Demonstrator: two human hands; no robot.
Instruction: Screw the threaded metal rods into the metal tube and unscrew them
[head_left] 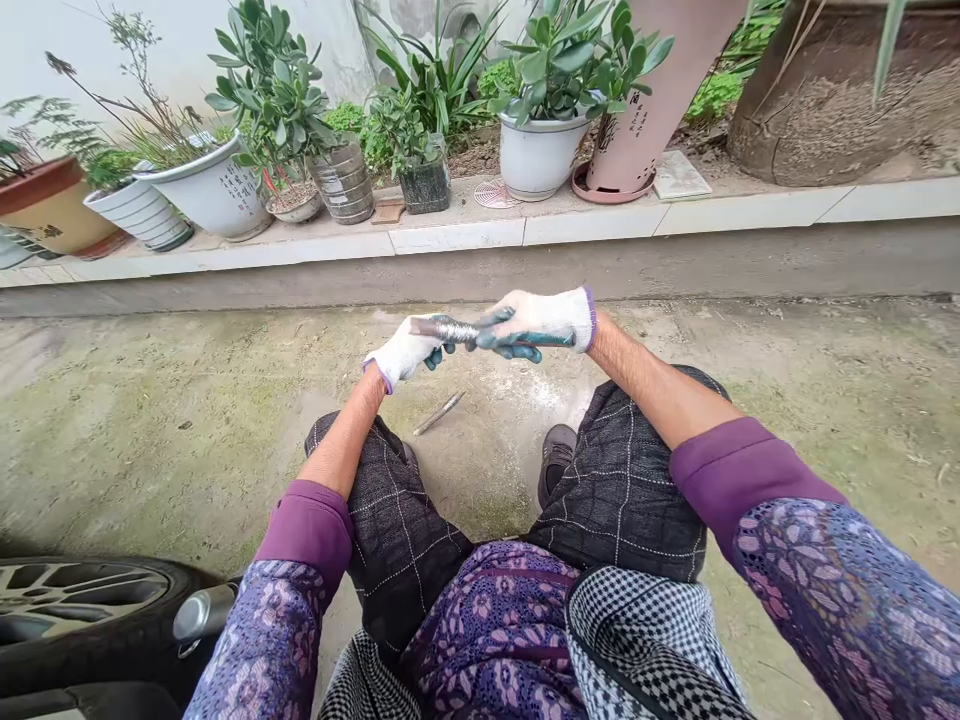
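Note:
Both my hands wear white knit gloves with blue-green coated palms and purple cuffs. My left hand (409,350) is closed round the brownish end of a rod (454,331). Its middle has a shiny, ridged band that looks like wound silver wire. On the other end my right hand (536,322) has its fingers closed, and they hide much of that part. The rod lies nearly level, above the ground between my knees. Below it on the concrete lies a short thin stick-like piece (439,412), light at one end and greyish at the other, apart from both hands.
Ahead runs a low tiled ledge (457,236) with several potted plants, among them a white pot (541,160) and a tall pink pot (637,100). A car wheel (90,600) and a metal flask-like container (202,615) are at lower left. Pale powder (517,400) marks the concrete.

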